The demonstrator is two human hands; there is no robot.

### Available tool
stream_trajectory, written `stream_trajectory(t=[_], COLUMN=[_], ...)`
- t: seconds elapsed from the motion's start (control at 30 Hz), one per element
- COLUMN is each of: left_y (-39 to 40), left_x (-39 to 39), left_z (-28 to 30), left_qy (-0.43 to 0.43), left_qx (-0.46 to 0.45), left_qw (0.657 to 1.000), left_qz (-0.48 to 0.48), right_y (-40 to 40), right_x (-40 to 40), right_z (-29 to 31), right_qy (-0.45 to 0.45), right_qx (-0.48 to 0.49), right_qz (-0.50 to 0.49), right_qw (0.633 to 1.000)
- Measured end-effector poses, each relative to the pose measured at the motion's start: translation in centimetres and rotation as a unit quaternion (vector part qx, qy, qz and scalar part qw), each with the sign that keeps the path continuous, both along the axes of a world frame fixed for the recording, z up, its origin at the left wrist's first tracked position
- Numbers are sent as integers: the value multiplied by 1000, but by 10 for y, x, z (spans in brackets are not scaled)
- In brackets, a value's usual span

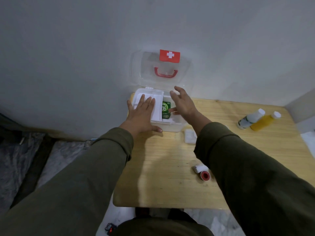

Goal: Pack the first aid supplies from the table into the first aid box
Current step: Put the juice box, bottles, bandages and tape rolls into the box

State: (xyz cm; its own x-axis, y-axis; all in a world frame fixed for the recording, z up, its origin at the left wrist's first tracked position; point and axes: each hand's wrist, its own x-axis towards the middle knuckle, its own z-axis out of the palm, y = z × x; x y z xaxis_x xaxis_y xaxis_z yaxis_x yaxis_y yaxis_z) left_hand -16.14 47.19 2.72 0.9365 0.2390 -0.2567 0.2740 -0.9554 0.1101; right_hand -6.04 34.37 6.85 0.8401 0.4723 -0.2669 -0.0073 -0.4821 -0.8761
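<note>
The clear first aid box [172, 127] stands open at the table's far left, its lid [136, 68] with red cross label and red handle leaning on the wall. Inside lie a white inner tray [157, 94] and a green packet [166, 109]. My left hand [142, 113] rests flat on the tray with fingers straight, thumb at the box's front. My right hand [183, 102] hovers over the box's right half, fingers spread, holding nothing. On the table lie a white gauze pack [190, 136], a small white roll [198, 167] and a red-cored tape roll [205, 175].
Two bottles lie at the table's far right: a white one [250, 118] and a yellow one [265, 121]. A grey wall stands right behind the wooden table [162, 176]. A white sheet edge [308, 140] shows at the right. Marble floor lies left of the table.
</note>
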Motion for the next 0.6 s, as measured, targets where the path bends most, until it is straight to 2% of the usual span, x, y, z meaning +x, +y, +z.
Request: stream_trajectory(t=[0.17,0.33,0.6], left_y=[-22,-55,-72], left_x=[3,6,6], left_z=[7,6,-5], left_qy=[-50,-64,-46], left_qx=[-7,-5,19], left_qw=[999,998,997], left_qz=[-2,12,58], right_y=[-40,-82,-152], right_x=[10,12,14], right_z=[13,8,-38], right_qy=[-110,-183,-129], right_qx=[-14,-92,-201], right_qz=[-8,3,77], right_qw=[994,979,968])
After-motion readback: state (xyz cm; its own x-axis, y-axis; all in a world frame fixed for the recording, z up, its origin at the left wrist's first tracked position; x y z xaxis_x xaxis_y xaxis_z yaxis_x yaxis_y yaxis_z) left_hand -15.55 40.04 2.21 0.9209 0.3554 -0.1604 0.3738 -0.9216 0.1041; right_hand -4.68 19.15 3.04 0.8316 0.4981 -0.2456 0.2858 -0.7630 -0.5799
